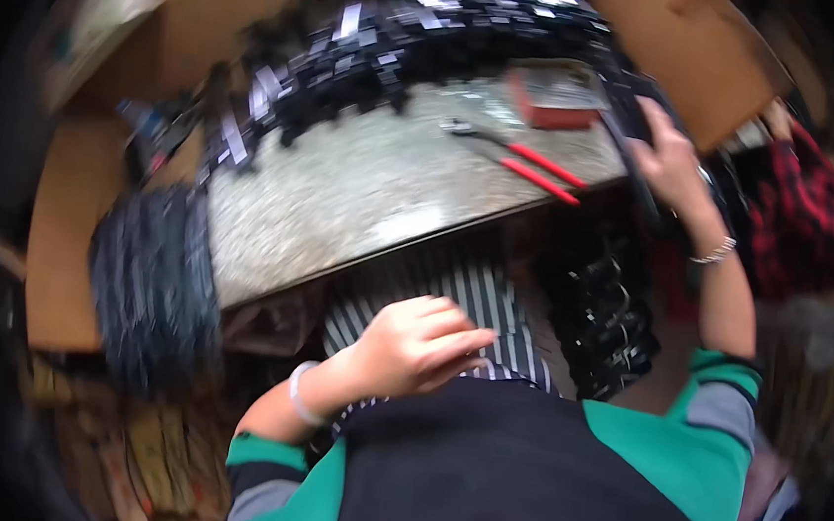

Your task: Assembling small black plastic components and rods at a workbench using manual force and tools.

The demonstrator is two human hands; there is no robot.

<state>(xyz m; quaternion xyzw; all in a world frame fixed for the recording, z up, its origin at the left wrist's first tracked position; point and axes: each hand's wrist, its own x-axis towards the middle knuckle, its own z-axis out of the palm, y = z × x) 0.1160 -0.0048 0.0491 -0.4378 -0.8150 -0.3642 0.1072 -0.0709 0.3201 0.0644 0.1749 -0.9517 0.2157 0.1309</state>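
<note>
R hand [671,166] is at dark strips [623,78], bench's [364,186] R end; grip can't tell. L hand [419,345] curls loosely, contents unclear. Blk heap [354,71] at back: prob. lots left, done share unclear.

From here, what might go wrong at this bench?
The red-handled pliers lie with their handles close to the bench's front edge, so a passing arm could knock them off. The red box sits near the right hand, so a sweep might bump it.
</note>
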